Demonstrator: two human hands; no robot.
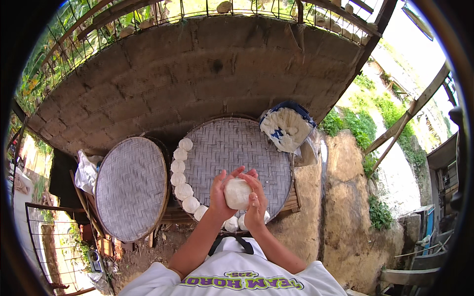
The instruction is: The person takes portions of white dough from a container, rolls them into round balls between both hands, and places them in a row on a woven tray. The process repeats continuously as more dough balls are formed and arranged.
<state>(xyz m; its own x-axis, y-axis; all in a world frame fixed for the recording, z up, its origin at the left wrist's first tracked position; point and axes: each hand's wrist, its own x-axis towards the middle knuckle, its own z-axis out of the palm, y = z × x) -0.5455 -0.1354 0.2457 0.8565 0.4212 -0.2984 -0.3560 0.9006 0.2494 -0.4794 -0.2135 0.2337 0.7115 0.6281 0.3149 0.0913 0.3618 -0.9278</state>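
Between my two palms I hold a round white ball of dough (238,194), above the near part of a woven bamboo tray (227,148). My left hand (220,195) cups it from the left, and my right hand (255,197) wraps it from the right. Along the tray's left and near rim lies a curved row of white dough balls (183,191), partly hidden by my hands and wrists. At the tray's far right sits a blue-edged bag or container (289,127) filled with soft white dough.
A second woven tray (131,190) leans at the left, beside a crumpled pale plastic bag (88,170). Behind the trays stands a concrete block wall (207,69) topped by wire fencing. Bare ground (350,197) with green plants (379,212) lies to the right.
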